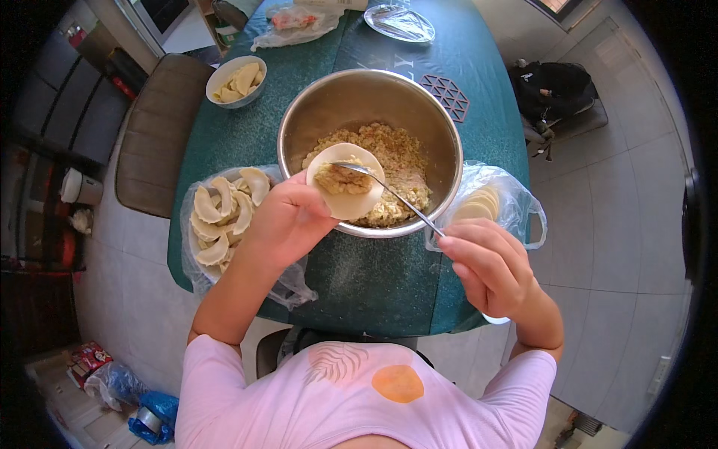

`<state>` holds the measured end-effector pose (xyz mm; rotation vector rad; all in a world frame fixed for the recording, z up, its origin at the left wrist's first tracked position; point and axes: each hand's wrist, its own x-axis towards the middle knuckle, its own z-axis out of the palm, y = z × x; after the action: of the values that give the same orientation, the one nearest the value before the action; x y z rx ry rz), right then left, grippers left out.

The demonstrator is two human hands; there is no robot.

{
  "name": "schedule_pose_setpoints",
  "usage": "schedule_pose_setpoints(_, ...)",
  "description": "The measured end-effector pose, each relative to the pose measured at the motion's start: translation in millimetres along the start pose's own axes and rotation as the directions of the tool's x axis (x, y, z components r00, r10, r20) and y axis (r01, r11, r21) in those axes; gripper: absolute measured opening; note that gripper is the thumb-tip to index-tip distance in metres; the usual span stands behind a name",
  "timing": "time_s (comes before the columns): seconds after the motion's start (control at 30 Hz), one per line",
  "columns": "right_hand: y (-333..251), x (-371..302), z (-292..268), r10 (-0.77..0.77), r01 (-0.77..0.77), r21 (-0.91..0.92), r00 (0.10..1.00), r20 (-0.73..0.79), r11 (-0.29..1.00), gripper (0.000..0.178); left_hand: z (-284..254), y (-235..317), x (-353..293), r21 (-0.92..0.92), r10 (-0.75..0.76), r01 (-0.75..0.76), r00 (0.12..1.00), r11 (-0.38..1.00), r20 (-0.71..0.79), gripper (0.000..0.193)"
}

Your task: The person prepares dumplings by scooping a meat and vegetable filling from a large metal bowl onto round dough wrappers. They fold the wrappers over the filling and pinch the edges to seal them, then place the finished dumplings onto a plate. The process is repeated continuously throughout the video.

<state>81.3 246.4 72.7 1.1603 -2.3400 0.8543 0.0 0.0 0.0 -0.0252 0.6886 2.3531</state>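
While the raised left hand (297,217) holds dough (348,206), the right hand (490,266) pinches a utensil (404,200).

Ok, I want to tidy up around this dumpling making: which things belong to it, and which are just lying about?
Part of it:
wrapper in the left hand
spoon in the right hand
big bowl with filling
spare wrappers
folded dumplings

Apparently just lying about:
trivet
black bag

Free bench (374,288) along the near edge, steel bowl (351,97) blocking the middle, spoon (409,205) slanting over its rim, dumplings (243,213) obstructing left, bagged wrappers (479,206) right.
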Motion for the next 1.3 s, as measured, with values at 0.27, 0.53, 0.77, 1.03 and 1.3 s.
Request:
schedule_pose_setpoints(0.27, -14, -5, -6, -0.019, 0.016, -0.051, 0.998, -0.058, 0.999, 0.024, -1, -2, 2, -0.062, 0.018, -0.015, 0.998, 0.998, 0.061, 0.065)
schedule_pose_setpoints(0.53, 37, -31, 26, 0.203, -0.141, -0.247, 0.948, 0.246, 0.959, 0.03, 12, -7, -11, 0.034, 0.024, -0.025, 0.999, 0.999, 0.02, 0.068)
schedule_pose_setpoints(0.77, -2, -68, -21, 0.709, -0.713, -0.056, 0.701, -0.079, 0.699, 0.02, 43, -24, -52, 0.17, -0.145, 0.127, 0.984, 0.977, 0.102, 0.072)
schedule_pose_setpoints(1.03, -17, -181, -8, 0.957, -0.756, -0.591, 0.268, 0.114, 0.282, 0.029, 69, -99, -48, 0.126, -0.524, 0.509, 0.819, 0.852, 0.235, 0.068)
schedule_pose_setpoints(1.3, -43, -183, -35, 0.866, -0.834, -0.268, 0.5, 0.001, 0.482, 0.033, 79, -140, -32, 0.143, -0.562, 0.543, 0.794, 0.827, 0.232, 0.071)
